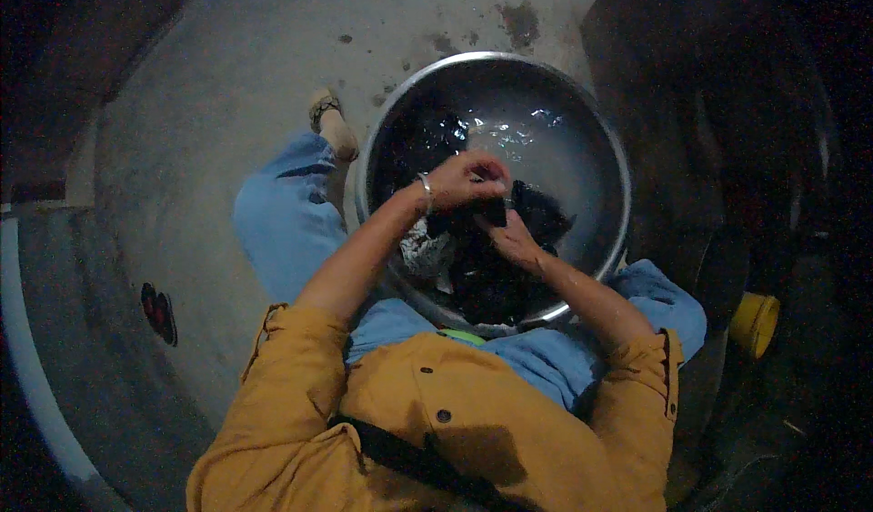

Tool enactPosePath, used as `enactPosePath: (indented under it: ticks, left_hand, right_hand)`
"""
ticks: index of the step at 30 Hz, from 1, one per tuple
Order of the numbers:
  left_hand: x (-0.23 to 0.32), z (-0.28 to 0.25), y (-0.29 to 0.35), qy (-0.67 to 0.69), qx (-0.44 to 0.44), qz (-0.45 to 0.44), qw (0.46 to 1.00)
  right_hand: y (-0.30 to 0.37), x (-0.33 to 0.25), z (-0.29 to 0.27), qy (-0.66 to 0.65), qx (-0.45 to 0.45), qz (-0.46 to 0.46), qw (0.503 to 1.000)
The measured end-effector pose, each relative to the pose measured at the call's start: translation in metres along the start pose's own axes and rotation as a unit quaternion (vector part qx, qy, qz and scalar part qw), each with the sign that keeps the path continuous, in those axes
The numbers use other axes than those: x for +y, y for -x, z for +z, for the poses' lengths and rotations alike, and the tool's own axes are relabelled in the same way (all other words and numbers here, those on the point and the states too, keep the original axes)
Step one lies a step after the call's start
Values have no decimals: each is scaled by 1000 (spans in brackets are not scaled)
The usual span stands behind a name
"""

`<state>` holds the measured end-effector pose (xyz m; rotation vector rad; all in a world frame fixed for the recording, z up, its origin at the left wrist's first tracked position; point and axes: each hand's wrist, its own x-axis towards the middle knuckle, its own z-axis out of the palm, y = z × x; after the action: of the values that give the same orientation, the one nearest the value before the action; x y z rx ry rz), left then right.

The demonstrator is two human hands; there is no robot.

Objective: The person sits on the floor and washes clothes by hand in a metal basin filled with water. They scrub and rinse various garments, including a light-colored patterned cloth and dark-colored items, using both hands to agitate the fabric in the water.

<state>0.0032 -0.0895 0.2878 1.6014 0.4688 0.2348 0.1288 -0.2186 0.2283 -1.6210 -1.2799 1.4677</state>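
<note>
Down at the far left of the frame, a pale curved edge bends along the grey concrete floor, and a small dark red object lies on the floor beside the person's left side. Moving right, a sandalled foot sticks out past a blue trouser leg, just beside the rim of a wide metal basin that sits between the person's knees in the centre of the frame.

The left hand, with a thin bangle at the wrist, is closed in a fist on a bunch of dark wet cloth over the middle of the basin. The right hand comes up from below it, fingers curled round the same cloth, so the two hands are nearly touching (a wringing or scrubbing grip, by the look of it). The rest of the cloth heaps in the lower half of the basin, with a lighter patterned piece at its left edge; shallow water glints in the upper half.

Further right, a yellow cup-like container stands at the dark edge of the frame.

Judging from this, the basin sits close to both legs, so a hard twist could send water over the rim onto the blue trousers or the rolled mustard-yellow sleeves. Wet concrete around the foot could also turn slippery, and the soaked cloth could slip from the fists and splash.
</note>
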Motion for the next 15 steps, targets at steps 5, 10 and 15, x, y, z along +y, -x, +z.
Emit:
enactPosePath:
  ticks: [5, 10, 15]
  left_hand:
    - [-83, -62, 14, -113, 110, -186, 970]
    - [-75, -62, 6, -52, 46, -272, 960]
    - [-74, -69, 2, 104, 10, -243, 964]
  right_hand:
    - [20, -101, -3, -34, 15, 144, 989]
    - [34, -165, -23, -74, 186, 155, 967]
    - [48, -200, -50, -148, 199, -177, 952]
